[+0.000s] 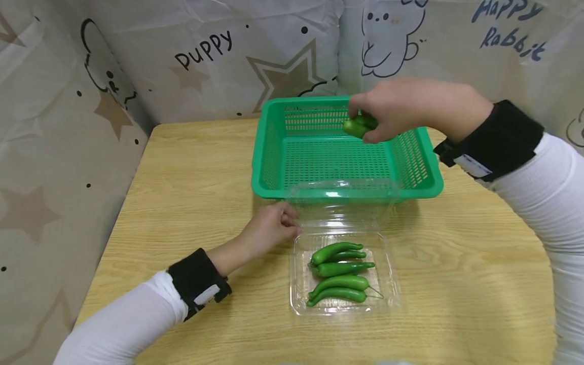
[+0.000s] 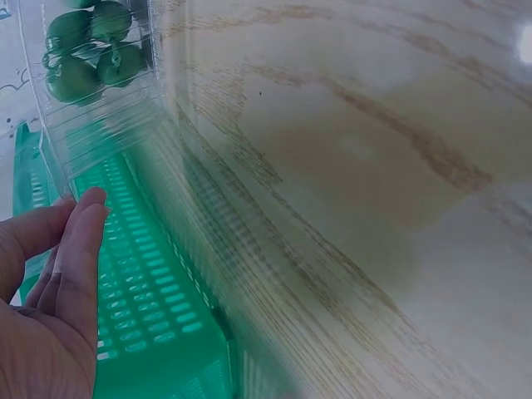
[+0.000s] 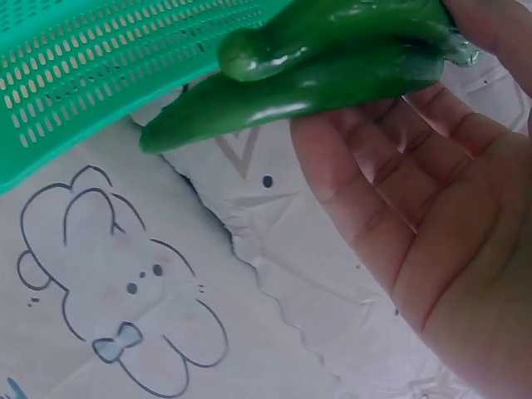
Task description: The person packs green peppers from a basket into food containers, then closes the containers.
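Observation:
My right hand [image 1: 401, 109] grips green chili peppers [image 3: 332, 75] above the far side of the green plastic basket [image 1: 256, 157]; at least two show in the right wrist view. Near the basket's front, my left hand [image 1: 269, 228] pinches the edge of a clear plastic clamshell box [image 1: 388, 299] by its hinge, thumb against fingertips in the left wrist view. The box lies with its lid [image 1: 337, 208] raised back against the basket's front rim. Several green chili peppers [image 1: 344, 268] lie side by side in its lower half.
The wooden table [image 1: 196, 167] carries the box and basket. Behind and to the left, a printed cloth [image 1: 182, 96] with drawings hangs close to the table's edges. The basket's walls are slotted and its rim stands above the table.

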The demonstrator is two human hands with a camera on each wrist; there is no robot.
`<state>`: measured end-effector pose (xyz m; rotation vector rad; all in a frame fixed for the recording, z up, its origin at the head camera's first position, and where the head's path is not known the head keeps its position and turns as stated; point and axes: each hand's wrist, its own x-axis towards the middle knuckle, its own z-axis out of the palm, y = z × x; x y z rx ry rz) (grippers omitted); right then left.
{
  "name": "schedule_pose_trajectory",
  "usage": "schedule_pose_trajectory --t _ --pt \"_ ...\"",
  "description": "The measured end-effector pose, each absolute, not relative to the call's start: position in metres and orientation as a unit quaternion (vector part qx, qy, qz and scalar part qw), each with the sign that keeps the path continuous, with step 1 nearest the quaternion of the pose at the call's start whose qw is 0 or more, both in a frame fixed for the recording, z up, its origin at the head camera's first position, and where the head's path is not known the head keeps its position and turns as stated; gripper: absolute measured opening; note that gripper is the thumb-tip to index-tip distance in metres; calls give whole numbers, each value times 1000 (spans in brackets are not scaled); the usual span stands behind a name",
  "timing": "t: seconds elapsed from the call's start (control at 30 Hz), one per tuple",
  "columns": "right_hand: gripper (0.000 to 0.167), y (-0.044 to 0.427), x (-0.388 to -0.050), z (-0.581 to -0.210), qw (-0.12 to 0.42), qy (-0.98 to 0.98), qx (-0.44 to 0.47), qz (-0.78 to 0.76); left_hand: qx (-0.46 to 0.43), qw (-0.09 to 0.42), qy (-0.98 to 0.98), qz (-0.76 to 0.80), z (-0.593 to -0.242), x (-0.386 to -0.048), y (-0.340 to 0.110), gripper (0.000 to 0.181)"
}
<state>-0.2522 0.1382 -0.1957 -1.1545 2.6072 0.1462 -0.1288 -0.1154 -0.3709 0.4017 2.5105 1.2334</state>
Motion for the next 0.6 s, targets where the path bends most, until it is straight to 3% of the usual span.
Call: schedule_pose_trajectory --t 0.4,0.6 --pt "35 126 -212 -177 92 900 -417 89 144 153 874 438 -374 -132 -115 30" --pt "26 121 -185 -174 49 876 -471 95 153 148 869 447 -375 -130 -115 30"
